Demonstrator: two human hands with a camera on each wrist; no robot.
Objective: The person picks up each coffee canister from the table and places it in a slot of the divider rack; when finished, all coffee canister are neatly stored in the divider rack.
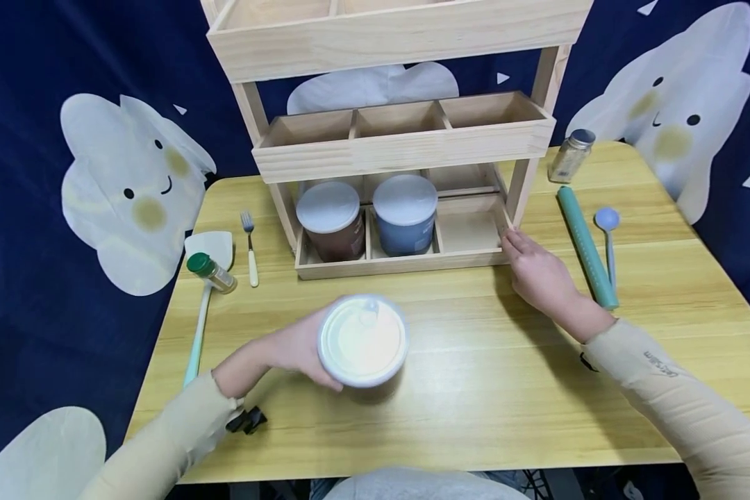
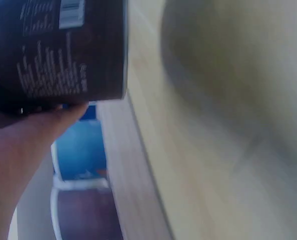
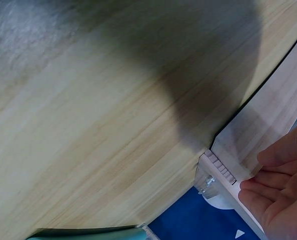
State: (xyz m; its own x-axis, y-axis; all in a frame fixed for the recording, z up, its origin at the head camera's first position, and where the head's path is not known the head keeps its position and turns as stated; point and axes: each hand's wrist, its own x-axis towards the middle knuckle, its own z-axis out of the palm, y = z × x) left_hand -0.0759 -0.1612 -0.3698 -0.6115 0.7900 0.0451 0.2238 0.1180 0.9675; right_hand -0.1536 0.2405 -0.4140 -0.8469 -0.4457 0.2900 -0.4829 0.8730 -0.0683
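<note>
Dark blue cloth w/ white cloud faces hangs behind a pale wood surface (image 1: 475, 389). Going left to right: at 9 o'clock lie a white spatula (image 1: 201, 298), a green-capped spice jar (image 1: 211, 272) on its side, and a fork (image 1: 249, 246). At 12 o'clock stands a wood rack (image 1: 406, 139); its bottom tier holds a brown can (image 1: 331, 221) and a blue can (image 1: 405, 214), w/ the right bay free.

Center, at approx 6 o'clock, the left hand (image 1: 294, 347) grips a dark can (image 1: 362, 344) round its side wall, fingers (image 2: 63, 114) wrapped on the label; the left wrist view shows it lifted off the wood and tilted. It looks rigid metal w/ a smooth, prob. slippery printed wall and a soft plastic lid, likely middling weight if full. Best hold: round the body mid-height, not by the lid, which could pop.

At 2 o'clock the right hand (image 1: 537, 274) rests w/ relaxed fingers (image 3: 268, 187) against the rack's bottom right corner, holding nothing. Further right lie a teal rolling pin (image 1: 587, 246) and a blue spoon (image 1: 607, 232), w/ a grey-capped shaker (image 1: 571, 155) at 1 o'clock.
</note>
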